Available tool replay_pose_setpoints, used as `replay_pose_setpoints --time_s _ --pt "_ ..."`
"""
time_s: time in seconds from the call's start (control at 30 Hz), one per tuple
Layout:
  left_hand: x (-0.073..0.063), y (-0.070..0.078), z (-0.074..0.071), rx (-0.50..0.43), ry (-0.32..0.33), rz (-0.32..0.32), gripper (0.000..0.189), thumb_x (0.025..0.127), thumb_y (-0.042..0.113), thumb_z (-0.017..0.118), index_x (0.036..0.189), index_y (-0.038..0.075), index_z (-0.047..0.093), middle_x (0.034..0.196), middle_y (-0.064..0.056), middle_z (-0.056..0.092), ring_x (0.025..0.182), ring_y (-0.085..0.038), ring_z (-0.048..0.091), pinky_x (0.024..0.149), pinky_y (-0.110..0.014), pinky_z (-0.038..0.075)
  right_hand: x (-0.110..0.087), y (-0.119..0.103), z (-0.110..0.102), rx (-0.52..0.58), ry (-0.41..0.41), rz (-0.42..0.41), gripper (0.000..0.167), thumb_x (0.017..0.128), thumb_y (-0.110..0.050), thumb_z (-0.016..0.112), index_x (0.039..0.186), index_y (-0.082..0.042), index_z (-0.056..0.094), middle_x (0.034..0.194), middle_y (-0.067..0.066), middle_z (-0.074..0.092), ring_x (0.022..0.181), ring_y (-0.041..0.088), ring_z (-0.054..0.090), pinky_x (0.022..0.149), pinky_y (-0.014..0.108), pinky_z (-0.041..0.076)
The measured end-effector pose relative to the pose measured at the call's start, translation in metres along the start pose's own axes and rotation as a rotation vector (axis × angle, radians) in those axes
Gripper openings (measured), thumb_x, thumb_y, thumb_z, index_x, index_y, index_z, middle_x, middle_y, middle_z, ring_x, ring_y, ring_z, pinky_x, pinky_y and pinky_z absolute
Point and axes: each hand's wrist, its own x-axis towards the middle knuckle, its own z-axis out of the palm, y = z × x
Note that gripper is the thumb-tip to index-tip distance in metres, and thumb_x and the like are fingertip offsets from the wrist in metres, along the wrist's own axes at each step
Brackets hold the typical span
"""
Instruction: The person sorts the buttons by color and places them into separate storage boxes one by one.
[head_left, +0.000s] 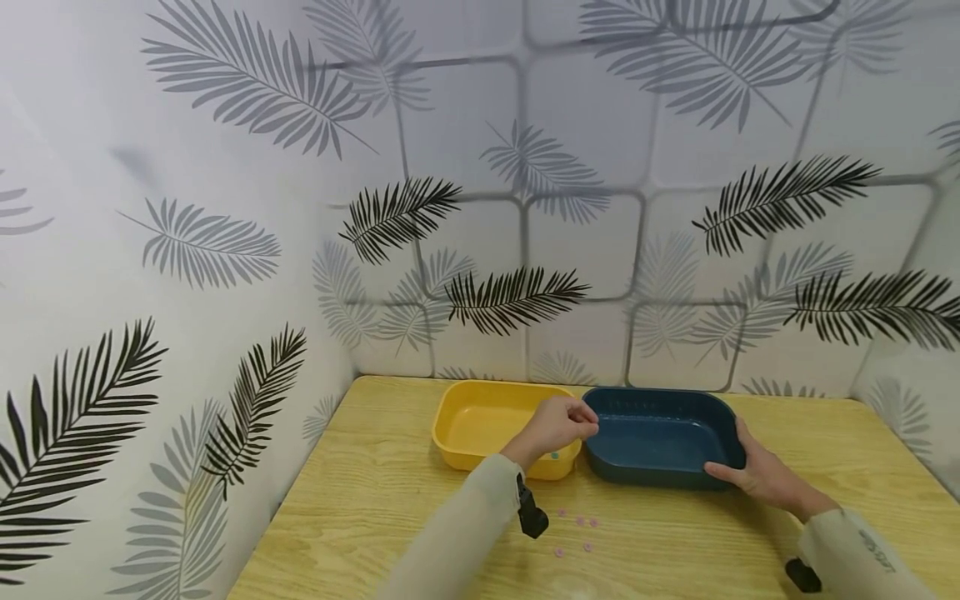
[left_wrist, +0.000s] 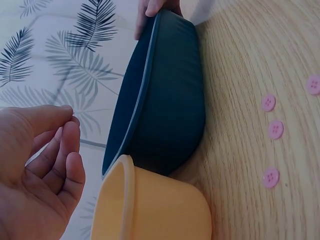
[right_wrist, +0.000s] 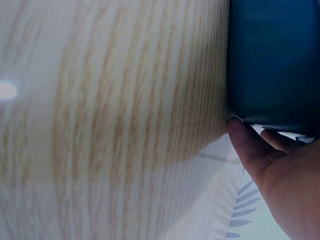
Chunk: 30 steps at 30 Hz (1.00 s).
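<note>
While poising left hand (head_left: 557, 427), fingertips together, load unclear, by left end of dark-blue oblong plastic tub (head_left: 651, 477), grips opposite end with right hand (head_left: 771, 477).

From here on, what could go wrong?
Anything pinched in the left hand is too small to make out, but could slip between the yellow tub and the blue tub. The right hand, gripping the blue tub's end, could shift it. The left sleeve might brush the loose pink buttons.

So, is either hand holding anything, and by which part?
The right hand holds the blue bin by its right end. The left hand makes a pinch; whether anything is in it cannot be told.
</note>
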Motion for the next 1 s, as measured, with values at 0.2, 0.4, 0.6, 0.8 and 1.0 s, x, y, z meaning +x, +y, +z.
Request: replay_pose_setpoints --time_s 0.2,0.4,0.6,0.8,1.0 --pt "0.008 0.0 0.007 0.009 0.005 -0.003 0.009 0.09 0.016 0.067 0.096 0.011 0.07 0.079 0.006 0.062 0.074 -0.016 0.061 0.062 -0.023 0.048 0.0 0.002 0.001 -0.006 0.008 -0.005 0.109 0.092 -0.042 0.06 0.141 0.008 -0.023 0.143 0.044 -0.009 0.125 0.063 0.011 0.094 0.07 0.021" --pt "0.013 -0.002 0.011 0.008 0.016 -0.021 0.012 0.09 0.015 0.066 0.099 0.008 0.07 0.08 0.005 0.062 0.076 -0.017 0.061 0.063 -0.024 0.048 0.0 0.002 0.002 -0.005 0.003 0.008 0.109 0.092 -0.041 0.06 0.141 0.008 -0.023 0.143 0.044 -0.008 0.125 0.063 0.011 0.095 0.07 0.021" --pt "0.018 -0.011 0.015 -0.015 0.052 -0.025 0.015 0.091 0.016 0.065 0.102 0.007 0.07 0.085 0.005 0.062 0.075 -0.011 0.059 0.067 -0.025 0.049 0.001 0.003 0.002 -0.018 0.016 0.003 0.108 0.092 -0.042 0.06 0.141 0.008 -0.023 0.143 0.044 -0.008 0.124 0.063 0.012 0.094 0.07 0.022" --pt "0.021 -0.014 0.017 -0.002 0.079 -0.039 0.015 0.091 0.017 0.064 0.102 0.008 0.071 0.085 0.007 0.062 0.074 -0.008 0.058 0.067 -0.024 0.049 0.0 0.003 0.003 -0.035 0.03 0.001 0.11 0.091 -0.043 0.061 0.141 0.009 -0.022 0.142 0.045 -0.005 0.124 0.063 0.015 0.094 0.07 0.024" --pt "0.022 -0.01 0.019 0.024 0.083 -0.056 0.016 0.092 0.017 0.063 0.103 0.009 0.071 0.085 0.008 0.061 0.073 -0.008 0.056 0.066 -0.023 0.049 0.001 0.003 0.002 -0.04 0.025 0.007 0.109 0.091 -0.043 0.06 0.141 0.009 -0.022 0.142 0.045 -0.004 0.124 0.063 0.015 0.094 0.07 0.024"
